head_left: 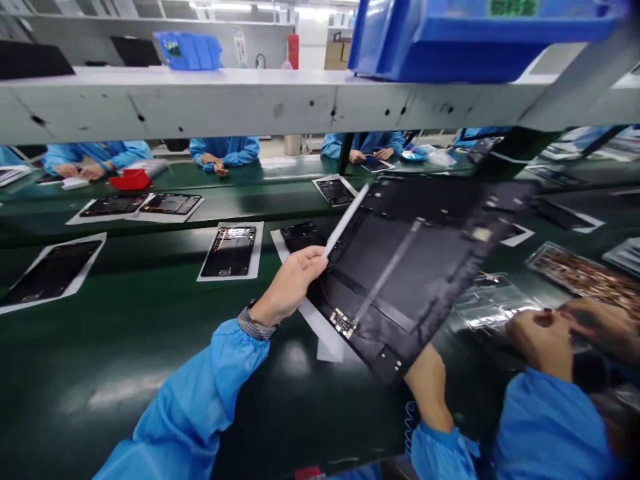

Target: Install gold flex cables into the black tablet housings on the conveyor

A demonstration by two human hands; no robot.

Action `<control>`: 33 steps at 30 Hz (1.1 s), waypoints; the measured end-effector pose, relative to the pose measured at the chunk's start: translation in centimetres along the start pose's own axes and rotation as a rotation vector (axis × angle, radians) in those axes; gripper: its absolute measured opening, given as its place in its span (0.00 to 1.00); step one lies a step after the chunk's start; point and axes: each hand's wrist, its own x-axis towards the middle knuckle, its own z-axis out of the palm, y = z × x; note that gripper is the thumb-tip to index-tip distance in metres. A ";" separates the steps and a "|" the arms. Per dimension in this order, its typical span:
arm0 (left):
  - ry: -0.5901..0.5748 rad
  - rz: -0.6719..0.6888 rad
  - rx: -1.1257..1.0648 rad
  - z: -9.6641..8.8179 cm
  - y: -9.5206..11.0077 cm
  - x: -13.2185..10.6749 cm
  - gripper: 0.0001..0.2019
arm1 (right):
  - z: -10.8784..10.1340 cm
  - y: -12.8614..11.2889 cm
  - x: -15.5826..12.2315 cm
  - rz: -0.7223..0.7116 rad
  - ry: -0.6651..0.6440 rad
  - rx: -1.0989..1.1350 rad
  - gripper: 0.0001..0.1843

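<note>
A black tablet housing (395, 267) is held up tilted before me, its inside facing me, with a small circuit board (343, 323) and a flat grey ribbon cable (387, 273) in it. Closed fingers of my left hand (295, 280) grip its left edge, where a white strip (347, 220) runs. My right hand (429, 380) holds the housing at its lower right from behind; the fingers are hidden. Partly covered by the raised housing, another black tablet part (303, 237) lies on white sheet material (320, 327).
Several tablet parts on white sheets, including one tablet part (231, 252), lie along the green bench (150, 333). At right, a co-worker's hands (545, 340) are near a clear tray (495, 300) and a box of copper-coloured parts (585, 270). A shelf (225, 107) with blue bins (450, 47) crosses ahead.
</note>
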 end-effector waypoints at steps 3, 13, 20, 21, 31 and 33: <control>0.169 -0.030 -0.031 -1.6 -1.7 -2.8 0.15 | 2.4 0.6 -1.0 0.063 0.020 0.053 0.21; 0.565 -0.388 0.191 -3.5 -11.7 -18.9 0.22 | 4.1 1.8 -0.5 -0.153 0.047 0.025 0.30; 0.551 -0.376 0.674 -0.8 -11.6 -21.8 0.18 | -0.3 1.6 0.3 -0.244 0.082 -0.037 0.24; 0.575 -0.321 0.820 -0.8 -11.2 -21.6 0.18 | -1.4 1.2 0.3 -0.235 0.072 0.012 0.23; 0.100 -0.015 0.902 2.1 -8.5 -12.1 0.35 | -5.0 -11.8 2.2 -0.265 -0.596 0.609 0.16; 0.162 -0.048 0.947 1.9 -9.0 -12.0 0.26 | -3.4 -13.6 3.6 -0.259 -0.672 0.685 0.17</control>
